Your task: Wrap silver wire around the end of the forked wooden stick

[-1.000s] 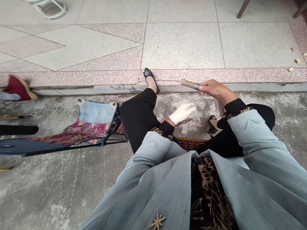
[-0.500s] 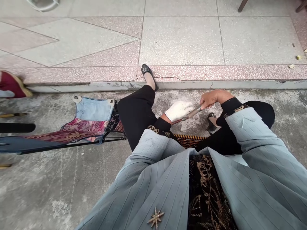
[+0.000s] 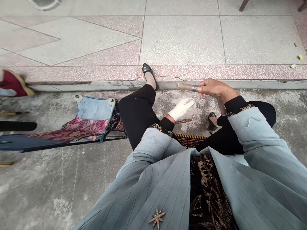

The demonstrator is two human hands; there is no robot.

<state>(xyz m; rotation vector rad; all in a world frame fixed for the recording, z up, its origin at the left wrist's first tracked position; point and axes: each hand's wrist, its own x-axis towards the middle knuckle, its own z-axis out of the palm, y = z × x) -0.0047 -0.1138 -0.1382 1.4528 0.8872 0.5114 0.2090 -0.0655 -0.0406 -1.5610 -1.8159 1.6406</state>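
My right hand [image 3: 211, 88], bare, pinches a brownish hose [image 3: 184, 86] near a band of wire wound around it. The cut end points left, and the hose bends down behind the hand toward my right knee. My left hand [image 3: 182, 108], in a white knitted glove, is closed below and left of the hose, apart from it. Whatever it holds, if anything, is hidden by the glove. Just below the glove a thin rusty rod [image 3: 184, 121] sticks out past my left wrist. I cannot tell what supports it.
Between my legs shows the edge of a woven seat [image 3: 190, 140]. A folding chair with patterned cloth [image 3: 81, 126] stands to my left, near another person's red shoe [image 3: 15, 83]. A low step edge [image 3: 107, 85] runs across in front, with tiled floor [image 3: 182, 41] beyond.
My right hand has lifted the hose up and away from the rusty rod and the left hand. The hose now points left, its wire band showing. My left hand stays nearly in place.
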